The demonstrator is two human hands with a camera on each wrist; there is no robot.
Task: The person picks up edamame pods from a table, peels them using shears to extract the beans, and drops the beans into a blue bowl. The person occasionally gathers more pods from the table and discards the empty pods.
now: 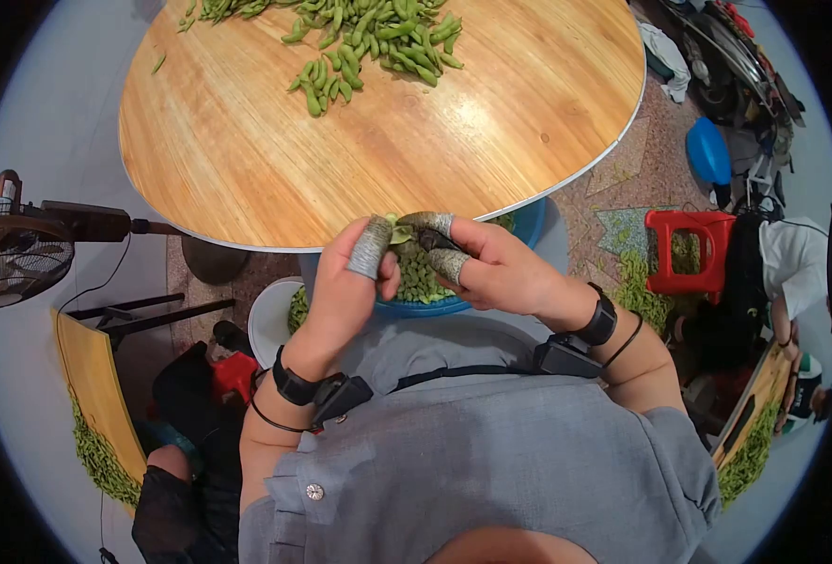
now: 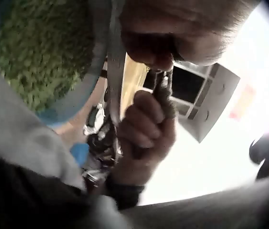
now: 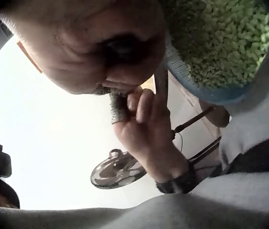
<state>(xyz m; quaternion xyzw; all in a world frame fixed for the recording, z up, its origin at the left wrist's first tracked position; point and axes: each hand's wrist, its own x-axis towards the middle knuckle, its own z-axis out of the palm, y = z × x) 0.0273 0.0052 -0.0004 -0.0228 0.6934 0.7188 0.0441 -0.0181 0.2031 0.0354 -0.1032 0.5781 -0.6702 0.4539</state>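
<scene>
In the head view a green soybean pod (image 1: 398, 231) sits between my two hands, partly covered by the fingertips. My left hand (image 1: 339, 296) pinches it from the left, its thumb wrapped in silvery-grey tape (image 1: 369, 248). From the right, my right hand (image 1: 508, 271) pinches it too, with thumb and forefinger both taped. Directly beneath the hands is a blue basin (image 1: 430, 307) of shelled green beans (image 1: 423, 279), also seen in both wrist views. The pod itself is mostly hidden by fingers in those wrist views.
A round wooden table (image 1: 247, 141) stands ahead, with a heap of pods (image 1: 369, 42) at its far side. Beside the basin is a white bucket (image 1: 267, 315). A fan (image 1: 16, 242) stands left; a red stool (image 1: 689, 252) and pods on the floor (image 1: 640, 299) lie right. Other people sit at both sides.
</scene>
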